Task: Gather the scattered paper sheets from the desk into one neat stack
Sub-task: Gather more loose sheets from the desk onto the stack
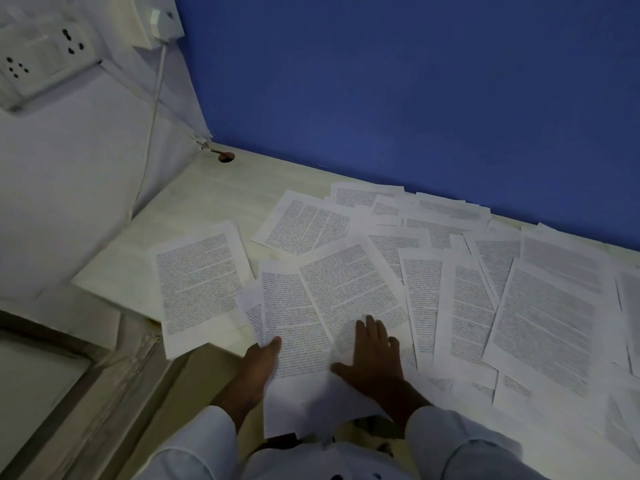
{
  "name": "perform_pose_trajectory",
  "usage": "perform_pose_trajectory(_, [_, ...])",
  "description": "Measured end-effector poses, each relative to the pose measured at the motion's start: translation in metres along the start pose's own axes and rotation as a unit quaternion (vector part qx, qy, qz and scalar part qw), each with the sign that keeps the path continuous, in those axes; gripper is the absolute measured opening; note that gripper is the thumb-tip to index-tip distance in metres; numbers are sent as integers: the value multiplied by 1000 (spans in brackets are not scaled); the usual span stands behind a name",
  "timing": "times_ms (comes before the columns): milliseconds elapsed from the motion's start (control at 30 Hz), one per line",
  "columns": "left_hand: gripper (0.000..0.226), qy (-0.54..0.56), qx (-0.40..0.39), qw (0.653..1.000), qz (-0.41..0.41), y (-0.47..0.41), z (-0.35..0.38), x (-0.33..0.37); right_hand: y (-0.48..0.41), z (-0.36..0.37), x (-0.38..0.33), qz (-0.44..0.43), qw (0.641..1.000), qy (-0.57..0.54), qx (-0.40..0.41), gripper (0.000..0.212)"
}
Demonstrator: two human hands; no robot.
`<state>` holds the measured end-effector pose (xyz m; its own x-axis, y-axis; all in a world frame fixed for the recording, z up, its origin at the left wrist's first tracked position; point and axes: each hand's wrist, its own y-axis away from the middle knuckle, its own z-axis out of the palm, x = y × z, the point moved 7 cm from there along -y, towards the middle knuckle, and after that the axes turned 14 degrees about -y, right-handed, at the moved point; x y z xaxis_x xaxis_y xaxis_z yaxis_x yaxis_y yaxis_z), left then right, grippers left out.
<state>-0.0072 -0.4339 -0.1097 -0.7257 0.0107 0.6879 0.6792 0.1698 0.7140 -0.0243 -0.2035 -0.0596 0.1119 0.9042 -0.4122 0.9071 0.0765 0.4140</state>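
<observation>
Two hands on printed pages spread over a pale desk

Your left hand (263, 355) is at the near edge of the desk (194, 202), pinching the left side of a small bundle of sheets (294, 323), thumb on top and the fingers hidden beneath. Your right hand (375, 355) lies flat just to the right of it, fingers straight and close together, thumb spread out to the left, pressing on a tilted sheet (349, 285) that overlaps the bundle. The bundle's near end hangs past the desk edge toward your body.

The other paper sheets (540, 327), all covered in dense print, lie overlapping at many angles from the middle of the desk to its right side and back to the far blue wall (381, 81). A single sheet (201, 282) lies apart on the left, its near corner over the desk edge.

At the far left corner the desk has a round hole (226, 156). On the white wall at the left sits a socket panel (41, 60), and a thin cable (152, 109) hangs down beside it. Both your arms wear white sleeves (446, 434)
</observation>
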Motion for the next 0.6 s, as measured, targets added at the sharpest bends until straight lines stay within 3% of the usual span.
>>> perform_pose_trajectory(233, [44, -9, 0, 1000, 7, -5, -1, -3, -3, -6, -3, -15, 999, -4, 35, 75])
perform_pose_trajectory(433, [43, -3, -16, 1000, 4, -2, -2, -4, 8, -19, 0, -109, 980, -49, 160, 26])
perform_pose_trajectory(500, [41, -3, -21, 1000, 0, -2, -2, -5, 12, -18, 0, -129, 976, -35, 171, 32])
perform_pose_trajectory(600, [42, -12, -29, 999, -7, -2, -1, -5, 17, -9, -3, -119, 983, 4, 142, 63])
